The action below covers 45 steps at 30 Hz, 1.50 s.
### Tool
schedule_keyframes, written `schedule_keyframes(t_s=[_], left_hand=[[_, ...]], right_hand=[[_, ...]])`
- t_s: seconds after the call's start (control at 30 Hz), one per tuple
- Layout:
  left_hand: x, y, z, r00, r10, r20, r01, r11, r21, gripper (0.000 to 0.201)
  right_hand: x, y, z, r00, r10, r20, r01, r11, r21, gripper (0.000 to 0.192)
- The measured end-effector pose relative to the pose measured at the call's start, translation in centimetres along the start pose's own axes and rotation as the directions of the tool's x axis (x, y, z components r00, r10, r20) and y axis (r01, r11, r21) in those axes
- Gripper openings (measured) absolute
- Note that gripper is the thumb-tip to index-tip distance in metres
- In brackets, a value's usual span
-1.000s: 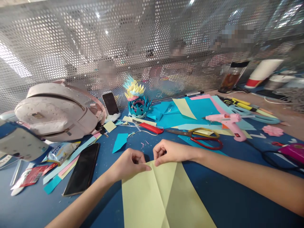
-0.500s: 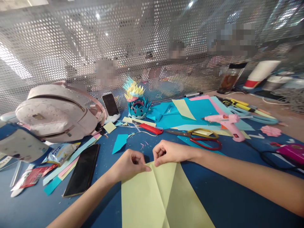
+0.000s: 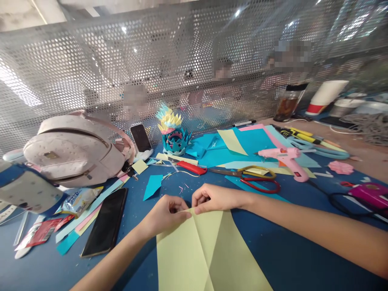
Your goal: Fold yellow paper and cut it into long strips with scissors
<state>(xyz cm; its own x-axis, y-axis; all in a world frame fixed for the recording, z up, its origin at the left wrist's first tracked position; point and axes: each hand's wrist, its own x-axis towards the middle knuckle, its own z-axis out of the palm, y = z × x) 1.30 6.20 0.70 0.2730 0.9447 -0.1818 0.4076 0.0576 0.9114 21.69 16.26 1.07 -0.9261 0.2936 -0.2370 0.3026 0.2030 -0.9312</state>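
A pale yellow sheet of paper (image 3: 188, 250) with crossing crease lines lies in front of me, its near end cut off by the frame. My left hand (image 3: 169, 212) pinches the far edge between thumb and curled fingers. Close beside it, my right hand (image 3: 207, 199) grips the same edge, thumb on top and fingers bent beneath. Just beyond my hands are a small blue paper piece (image 3: 153, 186), scissors (image 3: 257, 173) with red and yellow handles, and a red-handled cutter (image 3: 192, 167).
A black phone (image 3: 106, 222) lies left, near a pink backpack (image 3: 72, 145) and a snack packet (image 3: 79, 200). At the back stands a folded-paper model (image 3: 174, 135). Blue paper sheets (image 3: 257, 141) and a pink glue gun (image 3: 286, 157) are at right, before a perforated metal screen (image 3: 169, 52).
Both hands still hold the paper's far edge and have drawn slightly closer together. The whole view has shifted a little, with the table lower in the frame.
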Motion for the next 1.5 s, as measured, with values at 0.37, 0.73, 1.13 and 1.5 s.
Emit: schedule_keyframes(t_s=[0.37,0.73,1.13,1.5], left_hand=[[0.0,0.5,0.1,0.997,-0.079,0.013,0.080,0.988,-0.135,0.046],[-1.0,0.9,-2.4,0.969,-0.149,0.199,0.140,0.989,0.057,0.035],[-0.9,0.1,-2.6,0.977,-0.173,0.127,0.167,0.984,0.053,0.039],[-0.8,-0.3,-2.2,0.976,-0.168,0.138,0.164,0.986,0.039,0.044]], right_hand=[[0.0,-0.5,0.2,0.999,0.045,-0.021,-0.044,0.998,0.055,0.046],[-0.5,-0.4,-1.9,0.986,0.086,0.143,-0.092,0.995,0.039,0.045],[-0.3,0.0,-2.2,0.994,0.046,0.099,-0.044,0.999,-0.022,0.044],[-0.1,0.3,-2.0,0.993,0.003,0.122,0.000,1.000,-0.029,0.045]])
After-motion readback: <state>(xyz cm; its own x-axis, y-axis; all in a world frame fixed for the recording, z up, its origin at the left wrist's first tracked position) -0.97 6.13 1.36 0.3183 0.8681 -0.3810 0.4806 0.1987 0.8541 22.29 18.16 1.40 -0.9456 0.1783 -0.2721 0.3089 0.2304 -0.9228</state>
